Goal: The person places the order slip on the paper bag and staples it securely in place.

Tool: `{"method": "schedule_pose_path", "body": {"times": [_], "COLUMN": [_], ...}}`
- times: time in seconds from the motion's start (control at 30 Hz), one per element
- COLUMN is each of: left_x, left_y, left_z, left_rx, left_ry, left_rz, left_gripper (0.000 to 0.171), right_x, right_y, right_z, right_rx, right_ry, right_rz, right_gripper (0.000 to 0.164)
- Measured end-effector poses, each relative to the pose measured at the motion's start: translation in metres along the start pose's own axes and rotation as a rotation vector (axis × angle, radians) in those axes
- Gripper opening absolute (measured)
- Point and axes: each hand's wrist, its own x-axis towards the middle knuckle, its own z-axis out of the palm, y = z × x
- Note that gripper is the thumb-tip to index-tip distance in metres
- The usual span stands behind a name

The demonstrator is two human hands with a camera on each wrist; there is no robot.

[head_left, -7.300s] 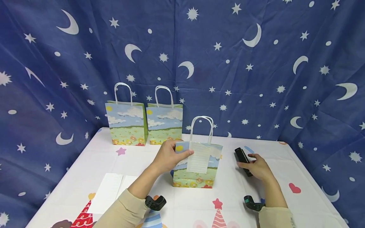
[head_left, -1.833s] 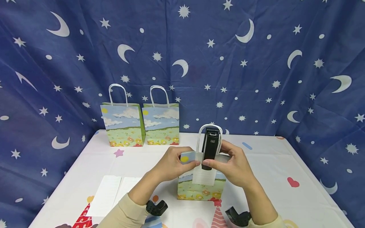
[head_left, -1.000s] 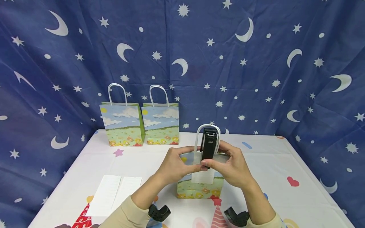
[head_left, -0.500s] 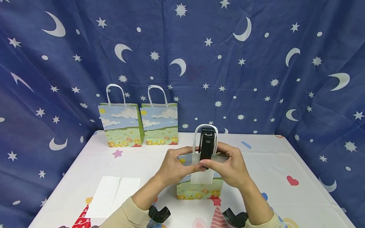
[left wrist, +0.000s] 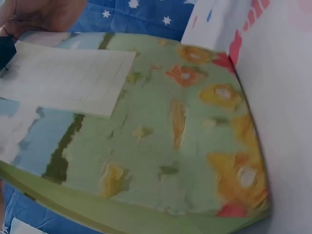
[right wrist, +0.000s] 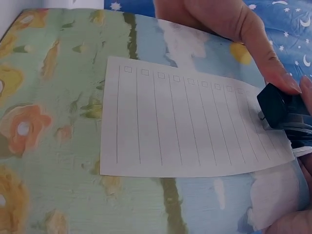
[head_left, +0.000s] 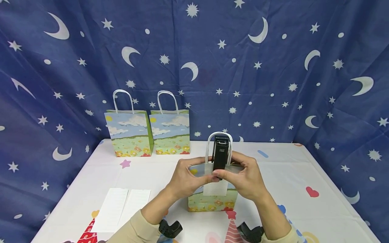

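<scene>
A black stapler (head_left: 221, 153) stands upright at the top edge of a paper gift bag (head_left: 211, 204), inside the loop of its white handles. Beneath its lower end a lined paper slip (head_left: 215, 190) hangs over the bag's front. My left hand (head_left: 186, 177) presses its thumb on the stapler's lower end, its index finger passing behind the bag's top. From the other side my right hand (head_left: 250, 175) grips the stapler, thumb in front and fingers behind. Both thumbs meet on the stapler (right wrist: 275, 107) in the right wrist view. The stapler's jaws and most fingers are hidden.
Two matching gift bags, one (head_left: 129, 135) beside the other (head_left: 170, 133), stand at the back left. Two lined paper slips, one (head_left: 110, 207) next to the other (head_left: 135, 202), lie at the table's left. A blue star-and-moon curtain (head_left: 273, 77) hangs behind the white table (head_left: 304, 189).
Seven seconds ago the right hand held the stapler right of the bag; it is now at the bag's top. The left thumb has moved from the bag and slip onto the stapler.
</scene>
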Motion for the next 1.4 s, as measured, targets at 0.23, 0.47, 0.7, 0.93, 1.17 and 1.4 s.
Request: {"method": "schedule_pose_path", "body": {"times": [0.23,0.47,0.7,0.93,1.17,1.4], "left_x": [0.0,0.001,0.006,0.007,0.008,0.007], "left_y": [-0.001,0.002,0.005,0.007,0.002,0.002], "left_z": [0.002,-0.003,-0.009,-0.023,-0.025,-0.024], "left_rx": [-0.014,0.024,0.036,0.059,0.083,0.076], "left_ry": [0.007,-0.008,-0.083,-0.225,-0.236,-0.205], "left_rz": [0.047,-0.054,-0.202,-0.313,-0.323,-0.359], "left_gripper": [0.044,0.045,0.055,0.068,0.051,0.046], "right_x": [0.001,0.001,0.001,0.001,0.001,0.001], "right_y": [-0.001,-0.002,-0.003,-0.002,0.001,-0.001], "right_z": [0.002,0.0,-0.005,-0.007,-0.01,-0.011], "right_rx": [-0.024,-0.035,-0.068,-0.106,-0.122,-0.203], "right_ry": [0.032,0.012,0.012,0.019,-0.022,0.007], "right_rz": [0.024,0.017,0.019,0.033,0.009,-0.038], "right_gripper": [0.042,0.044,0.049,0.054,0.059,0.094]}}
